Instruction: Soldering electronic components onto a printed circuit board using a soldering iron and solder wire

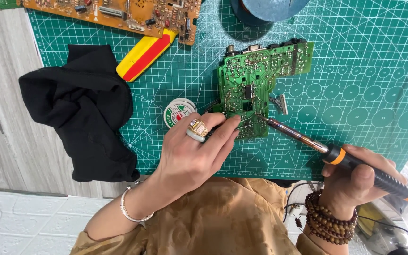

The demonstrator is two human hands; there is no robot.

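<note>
A green circuit board [253,75] lies solder-side up on a green cutting mat [355,61]. My left hand [194,151], wearing rings and a bracelet, rests on the board's lower left corner and pinches a thin solder wire against it. My right hand [355,177], with a bead bracelet on the wrist, grips a black and orange soldering iron [336,153]. The iron's metal tip [258,115] touches the board near its lower edge. A small solder spool [178,111] sits just left of the board, beside my left fingers.
A crumpled black cloth [83,108] lies at the mat's left edge. An orange-brown circuit board [119,12] and a yellow and red tool handle [147,54] lie at the top. A round blue object [265,9] stands at the top centre. A small connector [279,104] with wires lies right of the green board.
</note>
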